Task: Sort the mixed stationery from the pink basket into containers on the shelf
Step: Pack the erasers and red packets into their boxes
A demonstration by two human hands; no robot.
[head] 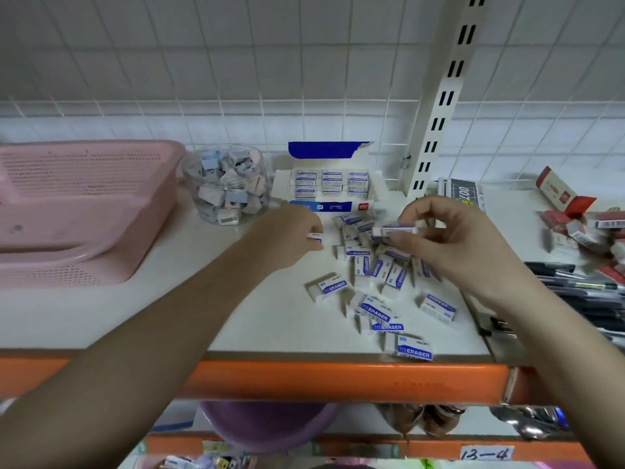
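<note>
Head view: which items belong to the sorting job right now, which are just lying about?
In the job:
- loose erasers
- eraser box
- pink basket
- left hand, holding an eraser
- right hand, pinching an eraser

Lying about:
- sharpener jar
- pens
- red boxes

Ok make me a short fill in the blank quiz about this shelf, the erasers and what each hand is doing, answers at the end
1. The loose erasers lie scattered on the white shelf, in front of a blue and white ____ already holding rows of erasers.
2. The right hand pinches one ____ above the pile.
3. The round clear jar stands between the eraser box and the ____ basket.
4. The left hand holds a ____ eraser.

Answers: box; eraser; pink; single
</note>
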